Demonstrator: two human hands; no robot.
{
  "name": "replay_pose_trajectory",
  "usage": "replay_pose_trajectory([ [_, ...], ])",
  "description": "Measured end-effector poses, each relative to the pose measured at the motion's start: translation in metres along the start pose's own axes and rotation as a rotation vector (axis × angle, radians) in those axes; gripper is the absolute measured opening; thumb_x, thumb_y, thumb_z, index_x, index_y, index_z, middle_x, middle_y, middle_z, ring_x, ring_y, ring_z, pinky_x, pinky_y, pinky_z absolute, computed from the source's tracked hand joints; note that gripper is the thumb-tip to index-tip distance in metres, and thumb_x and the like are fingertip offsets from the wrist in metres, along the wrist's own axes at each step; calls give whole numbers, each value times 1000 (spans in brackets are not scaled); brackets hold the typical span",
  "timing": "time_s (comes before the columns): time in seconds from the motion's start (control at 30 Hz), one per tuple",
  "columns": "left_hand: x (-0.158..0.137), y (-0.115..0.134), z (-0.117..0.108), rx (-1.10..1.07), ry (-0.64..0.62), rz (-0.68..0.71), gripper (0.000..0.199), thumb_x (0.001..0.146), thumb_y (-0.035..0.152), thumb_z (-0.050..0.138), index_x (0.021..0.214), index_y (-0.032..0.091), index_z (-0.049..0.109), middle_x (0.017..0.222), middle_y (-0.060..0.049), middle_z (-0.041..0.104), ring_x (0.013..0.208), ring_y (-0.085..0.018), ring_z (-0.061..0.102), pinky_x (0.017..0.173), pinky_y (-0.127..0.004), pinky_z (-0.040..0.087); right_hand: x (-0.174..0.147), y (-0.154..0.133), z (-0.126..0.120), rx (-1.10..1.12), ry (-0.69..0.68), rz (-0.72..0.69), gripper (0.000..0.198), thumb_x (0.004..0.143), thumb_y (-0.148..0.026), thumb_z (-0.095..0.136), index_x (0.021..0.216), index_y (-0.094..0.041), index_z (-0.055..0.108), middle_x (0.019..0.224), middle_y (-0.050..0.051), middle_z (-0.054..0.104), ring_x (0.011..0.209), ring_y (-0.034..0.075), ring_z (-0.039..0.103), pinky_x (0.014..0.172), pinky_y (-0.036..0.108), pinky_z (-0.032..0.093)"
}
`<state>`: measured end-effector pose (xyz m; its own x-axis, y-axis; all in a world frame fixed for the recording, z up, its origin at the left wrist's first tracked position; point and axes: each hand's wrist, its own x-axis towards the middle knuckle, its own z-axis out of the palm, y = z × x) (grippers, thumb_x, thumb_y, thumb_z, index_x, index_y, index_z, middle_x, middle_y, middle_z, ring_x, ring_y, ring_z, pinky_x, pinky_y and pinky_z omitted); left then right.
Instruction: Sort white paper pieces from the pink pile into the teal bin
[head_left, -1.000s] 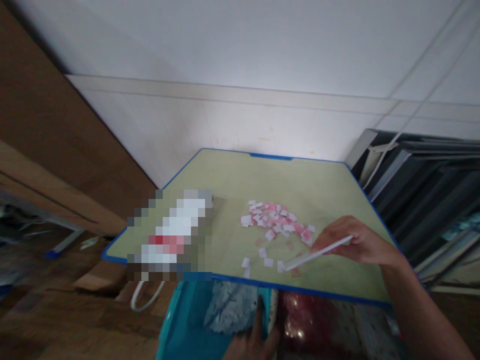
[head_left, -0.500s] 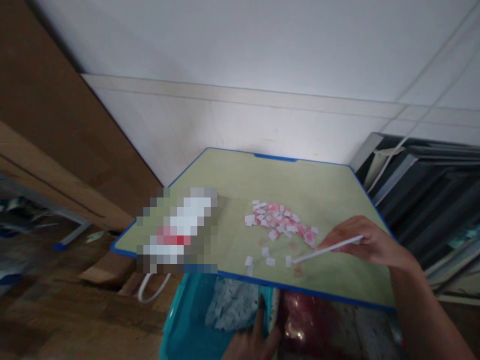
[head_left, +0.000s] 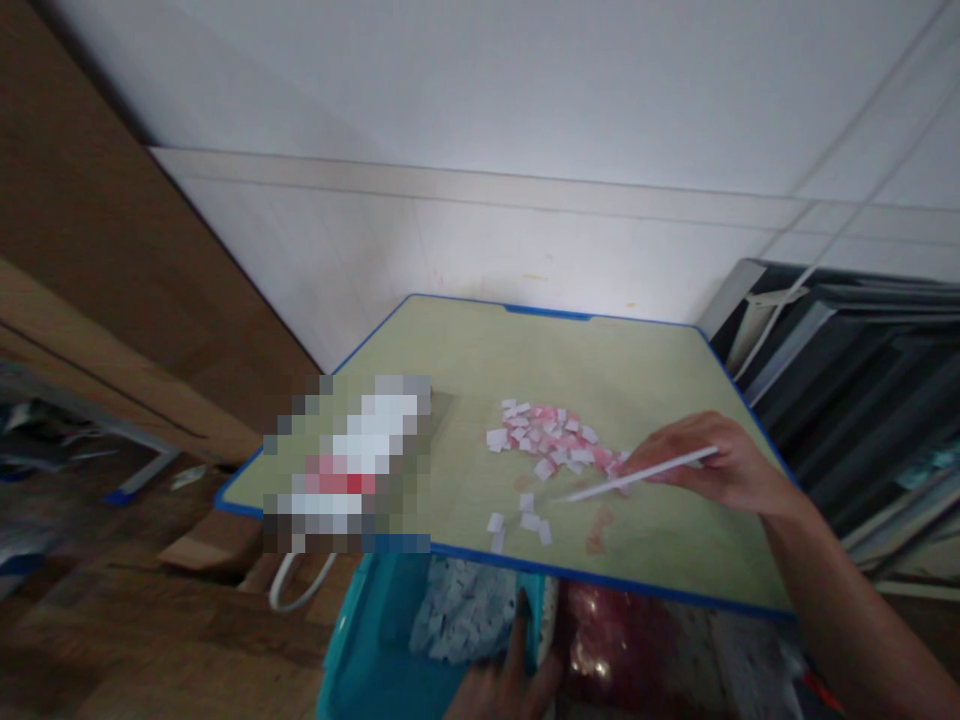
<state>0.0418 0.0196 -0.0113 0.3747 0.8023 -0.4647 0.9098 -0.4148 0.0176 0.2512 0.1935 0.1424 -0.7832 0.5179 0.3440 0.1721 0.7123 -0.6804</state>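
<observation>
Desk (head_left: 472, 355) carries paper bits (head_left: 541, 432); right hand (head_left: 727, 478) pinches a strip (head_left: 651, 472) between closed fingers beside them. Left hand (head_left: 499, 688) at basin (head_left: 351, 640), grip unclear. A hasty flick could scatter bits.

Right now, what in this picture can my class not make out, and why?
Left hand: head view; wrist cut off by bottom edge.
Tub: head view; near end cut off by bottom edge.
Pixelated thing: head view; mosaic hides its details.
Scraps: head view; upper ones hide lower ones.
Strip: head view; left tip blurred.
</observation>
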Motion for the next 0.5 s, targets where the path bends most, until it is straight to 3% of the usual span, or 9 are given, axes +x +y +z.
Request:
replay_pose_trajectory([
  [0.17,-2,1,-6,9,-30,9,49,75,14,46,120,33,39,129,-23,35,66,-24,63,51,-37,51,1,14,4,28,-29,106,15,76,-21,57,82,-12,68,70,7,70,64,14,64,59,20,47],
  [0.27,-3,2,-6,23,-17,18,55,73,12,48,123,32,36,132,-27,25,66,-24,63,51,-36,50,3,18,11,25,-63,105,16,77,-20,56,84,-13,68,66,5,69,62,12,63,58,19,46],
  [0.5,-3,1,-5,30,-2,10,58,72,7,45,124,32,35,131,-27,23,68,-25,63,52,-37,50,2,17,8,67,-121,65,20,79,-23,54,90,-14,68,68,6,69,71,14,64,64,21,47],
])
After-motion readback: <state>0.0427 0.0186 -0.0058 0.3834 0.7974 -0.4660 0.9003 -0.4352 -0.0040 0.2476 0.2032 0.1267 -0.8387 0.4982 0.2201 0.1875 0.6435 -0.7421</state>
